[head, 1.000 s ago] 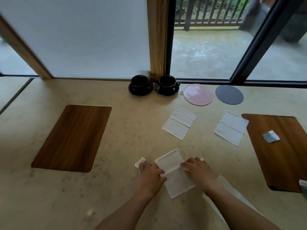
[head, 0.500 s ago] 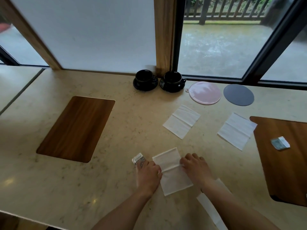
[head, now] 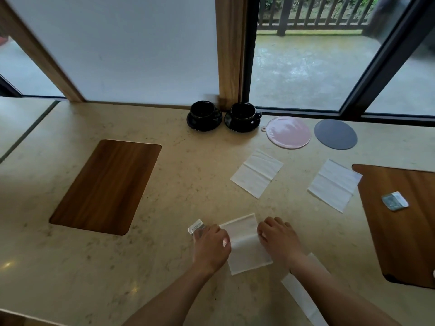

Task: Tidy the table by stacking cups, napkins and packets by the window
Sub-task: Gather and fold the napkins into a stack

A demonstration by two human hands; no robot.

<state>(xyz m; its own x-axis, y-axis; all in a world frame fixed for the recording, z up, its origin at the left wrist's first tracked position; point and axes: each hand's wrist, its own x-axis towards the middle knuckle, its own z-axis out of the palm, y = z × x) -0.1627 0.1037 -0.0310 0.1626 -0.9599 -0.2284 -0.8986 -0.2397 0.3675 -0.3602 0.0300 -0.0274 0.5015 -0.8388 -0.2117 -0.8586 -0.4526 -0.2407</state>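
Two black cups on saucers stand side by side against the window. A white napkin lies near the front edge between my hands. My left hand pinches its left edge, and a small silver packet pokes out from under those fingers. My right hand grips the napkin's right edge. Two more napkins lie flat mid-table. Another napkin is partly hidden under my right forearm. A second packet rests on the right wooden board.
A pink round mat and a grey round mat lie by the window, right of the cups. A wooden board is set into the table at the left. The table's front edge runs just below my forearms.
Both hands stay at the same napkin, which has turned slightly under them. My head has moved, so the window fills more of the view.
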